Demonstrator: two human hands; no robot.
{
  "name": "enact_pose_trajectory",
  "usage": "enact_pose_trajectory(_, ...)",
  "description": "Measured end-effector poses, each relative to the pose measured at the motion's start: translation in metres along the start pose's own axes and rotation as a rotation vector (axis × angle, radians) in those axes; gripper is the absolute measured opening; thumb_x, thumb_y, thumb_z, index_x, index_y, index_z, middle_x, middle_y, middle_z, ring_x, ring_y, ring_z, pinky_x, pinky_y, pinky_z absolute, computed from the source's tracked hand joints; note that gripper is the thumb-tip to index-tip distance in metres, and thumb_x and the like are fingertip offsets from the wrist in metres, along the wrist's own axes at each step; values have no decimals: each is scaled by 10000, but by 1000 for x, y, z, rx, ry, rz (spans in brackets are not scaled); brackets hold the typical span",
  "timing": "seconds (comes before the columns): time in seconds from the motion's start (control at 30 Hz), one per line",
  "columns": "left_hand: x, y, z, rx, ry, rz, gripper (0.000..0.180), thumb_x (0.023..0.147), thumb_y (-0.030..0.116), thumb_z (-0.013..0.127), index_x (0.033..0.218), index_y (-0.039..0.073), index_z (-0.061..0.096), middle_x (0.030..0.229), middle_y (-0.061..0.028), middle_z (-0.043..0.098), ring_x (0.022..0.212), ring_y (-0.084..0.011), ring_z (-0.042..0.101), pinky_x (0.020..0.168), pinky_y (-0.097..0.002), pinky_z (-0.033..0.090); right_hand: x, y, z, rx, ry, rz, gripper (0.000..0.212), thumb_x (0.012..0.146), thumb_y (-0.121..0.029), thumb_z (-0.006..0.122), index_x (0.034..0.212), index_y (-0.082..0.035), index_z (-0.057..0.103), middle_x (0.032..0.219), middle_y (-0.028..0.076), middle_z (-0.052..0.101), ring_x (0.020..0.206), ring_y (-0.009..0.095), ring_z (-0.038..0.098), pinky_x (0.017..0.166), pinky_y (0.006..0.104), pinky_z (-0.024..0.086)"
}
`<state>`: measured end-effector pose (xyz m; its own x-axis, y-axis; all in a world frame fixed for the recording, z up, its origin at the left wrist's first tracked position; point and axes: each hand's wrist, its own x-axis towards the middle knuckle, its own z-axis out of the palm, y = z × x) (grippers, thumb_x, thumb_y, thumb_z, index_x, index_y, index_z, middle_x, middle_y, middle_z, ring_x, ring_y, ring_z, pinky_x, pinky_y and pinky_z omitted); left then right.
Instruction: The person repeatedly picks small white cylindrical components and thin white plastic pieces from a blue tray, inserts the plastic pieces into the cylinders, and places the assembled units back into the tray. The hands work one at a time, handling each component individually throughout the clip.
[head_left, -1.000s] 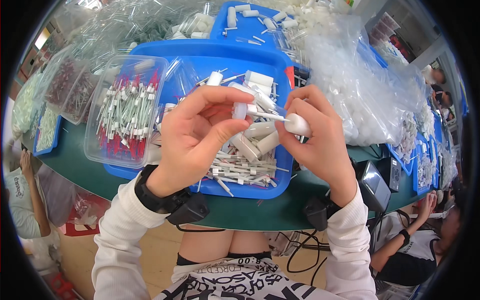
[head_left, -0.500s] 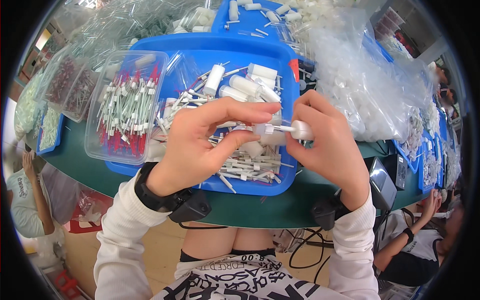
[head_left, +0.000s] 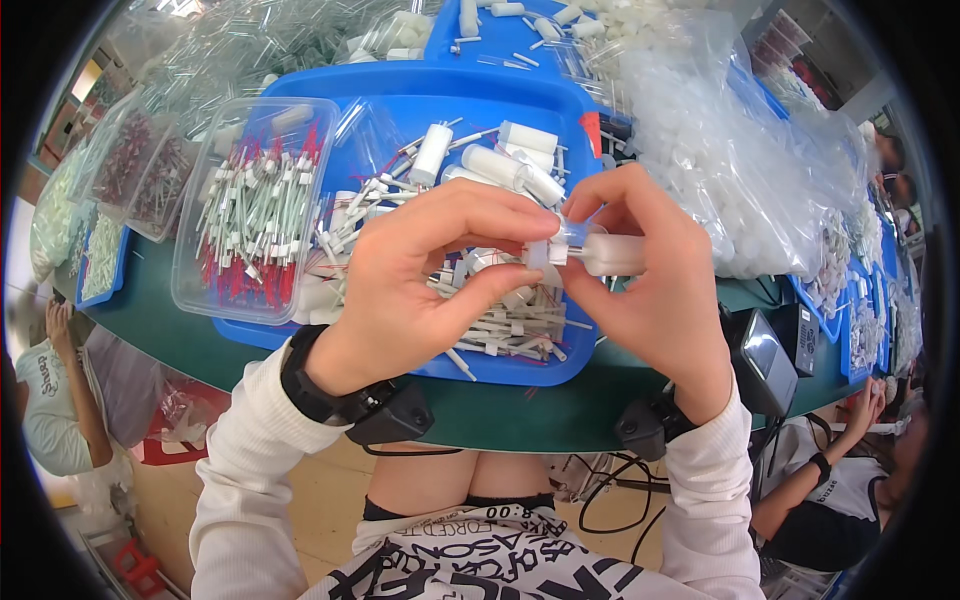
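My left hand (head_left: 410,285) pinches a small whitish translucent cap (head_left: 537,256) between thumb and fingertips. Joined to it is a small white block (head_left: 559,254), just right of the fingertips. My right hand (head_left: 665,285) grips a white cylinder (head_left: 613,255) lying sideways, its left end toward the cap, with a thin rod between the two. Clear plastic around the cylinder's left end shows between the right fingers. Below both hands is a blue tray (head_left: 470,88) holding white cylinders (head_left: 431,155) in clear tubes and many thin white sticks (head_left: 510,330) with wires.
Left of the tray, a clear plastic box (head_left: 190,300) holds sticks with red wires. A large clear bag (head_left: 700,150) of white parts stands at right. A dark boxy device (head_left: 760,360) sits at the green table's (head_left: 500,430) right side. Other people sit at both sides.
Both hands have shifted slightly right. The right hand has turned the white cylinder, so more of its length shows. The cap stays in the left fingertips.
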<state>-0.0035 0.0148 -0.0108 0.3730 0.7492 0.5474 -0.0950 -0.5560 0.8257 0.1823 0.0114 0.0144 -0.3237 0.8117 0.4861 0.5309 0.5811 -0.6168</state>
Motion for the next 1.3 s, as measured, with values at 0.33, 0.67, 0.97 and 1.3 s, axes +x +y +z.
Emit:
enact_pose_trajectory(0.33, -2, 3, 2, 222, -7, 160, 313, 638, -140, 646, 933, -38, 619, 944, -152, 627, 887, -225, 597, 751, -305, 481, -2, -7, 13, -24, 126, -86, 402, 570, 59, 657, 927, -47, 506, 888, 67, 550, 707, 236, 554, 582, 284, 466)
enact_pose_trajectory(0.67, -3, 2, -2, -100, 145, 4, 329, 730, -143, 574, 1049, -86, 520, 1052, -183, 550, 938, -199, 560, 810, -305, 495, 1, 9, -12, 141, 119, -2, 394, 642, 46, 631, 1016, -33, 537, 847, 48, 584, 696, 85, 546, 613, 208, 438)
enact_pose_trajectory(0.97, 1, 0, -3, -7, 127, 70, 334, 711, -134, 600, 1033, -47, 580, 1032, -143, 574, 870, -168, 576, 757, -269, 508, 2, 6, -8, 59, 96, -58, 421, 611, 7, 626, 1012, -90, 541, 797, 61, 562, 685, 206, 567, 604, 280, 456)
enact_pose_trajectory(1.3, 1, 2, -6, 91, 101, 119, 342, 695, -146, 604, 1022, -49, 582, 1016, -170, 580, 914, -197, 577, 756, -269, 501, 0, 11, -12, -49, 24, -82, 242, 584, 54, 603, 812, -25, 579, 795, 70, 546, 715, 183, 560, 626, 246, 431)
